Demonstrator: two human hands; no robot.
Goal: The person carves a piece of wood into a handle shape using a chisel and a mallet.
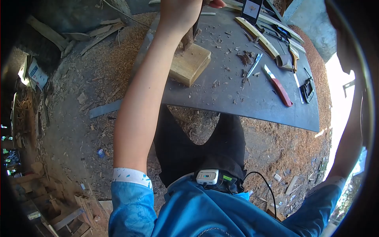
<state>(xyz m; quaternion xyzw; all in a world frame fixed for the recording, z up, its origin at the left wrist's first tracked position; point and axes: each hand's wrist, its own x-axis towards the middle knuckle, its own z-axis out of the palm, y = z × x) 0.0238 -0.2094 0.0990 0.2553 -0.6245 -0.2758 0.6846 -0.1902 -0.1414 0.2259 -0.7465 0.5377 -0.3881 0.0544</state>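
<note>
My left hand (pixel 181 12) is at the top edge of the view, its wrist bent over the table. It appears wrapped round a dark brown wooden piece (pixel 188 40), with a fingertip showing on the far side; the rest of the fingers are cut off. The brown piece stands on a pale, thick wooden block (pixel 191 65) at the table's near left part. My right hand (pixel 342 37) is raised close to the camera at the right edge, dark and cropped, so its fingers cannot be made out.
On the grey table (pixel 221 96), among shavings, lie a red-handled knife (pixel 281 91), a blue-white pen (pixel 254 65), a curved wood strip (pixel 258 37), a coping saw or clamp-like black tool (pixel 307 90) and a sandpaper roll (pixel 284 62). A phone (pixel 251 10) stands behind. Sawdust covers the floor.
</note>
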